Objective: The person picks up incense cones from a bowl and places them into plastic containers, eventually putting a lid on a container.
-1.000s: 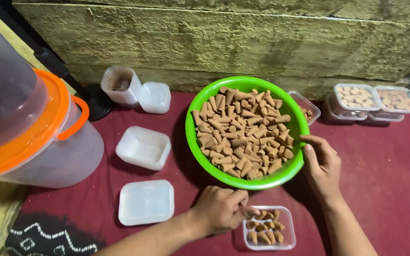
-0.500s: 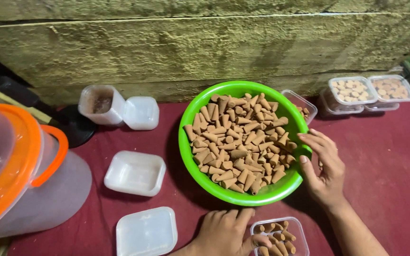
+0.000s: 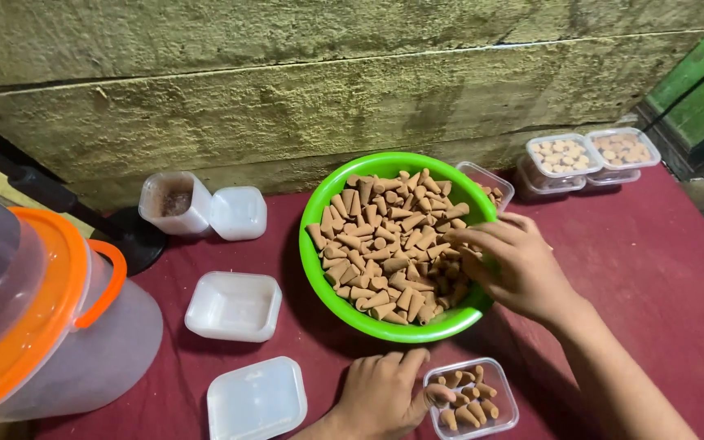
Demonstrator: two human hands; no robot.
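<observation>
A bright green bowl (image 3: 332, 281) piled with several brown cones (image 3: 385, 244) sits on the red cloth. My right hand (image 3: 515, 265) reaches into the bowl's right side, fingers on the cones. My left hand (image 3: 389, 391) rests at the bottom edge against a small clear box (image 3: 508, 407) that holds several cones; its thumb touches one cone at the box's left side.
A large clear jug with an orange lid (image 3: 38, 318) stands at left. Two white lids (image 3: 234, 305) (image 3: 256, 399) lie near the bowl. An open small box with its lid (image 3: 197, 205) is behind. Filled boxes (image 3: 564, 159) sit at back right by a rough wall.
My right hand has moved from the bowl's rim into the cones. The view has shifted closer and to the right. My left hand stays by the small box.
</observation>
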